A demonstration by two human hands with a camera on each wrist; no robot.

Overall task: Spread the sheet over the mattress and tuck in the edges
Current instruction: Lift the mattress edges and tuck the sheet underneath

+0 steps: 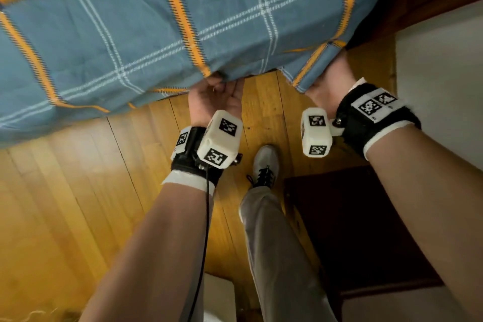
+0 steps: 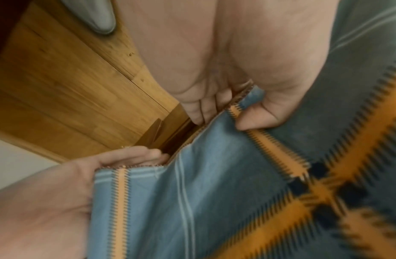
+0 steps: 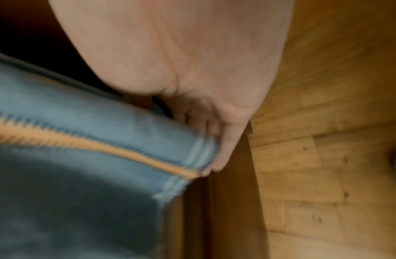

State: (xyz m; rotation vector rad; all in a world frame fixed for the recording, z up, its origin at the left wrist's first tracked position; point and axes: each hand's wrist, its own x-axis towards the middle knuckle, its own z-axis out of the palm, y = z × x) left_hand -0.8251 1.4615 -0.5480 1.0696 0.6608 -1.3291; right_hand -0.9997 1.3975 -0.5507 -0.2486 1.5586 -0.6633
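Head view shows us the blue plaid sheet [image 1: 130, 21] draped over the mattress corner, its hem hanging above the wooden floor [image 1: 65, 191]. Our left hand [image 1: 217, 98] pinches that hem between thumb and fingers; our right hand [image 1: 326, 81] has fingers slid beneath it, thumb hidden.

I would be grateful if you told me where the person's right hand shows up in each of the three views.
Head: the right hand sits right of centre, fingers hidden under the sheet hem.
Left wrist: it enters at lower left, fingers touching the sheet edge.
Right wrist: it fills the top centre, fingers reaching down along the hem.
Shared landmark: the orange stripe ending at the hem beside that hand.
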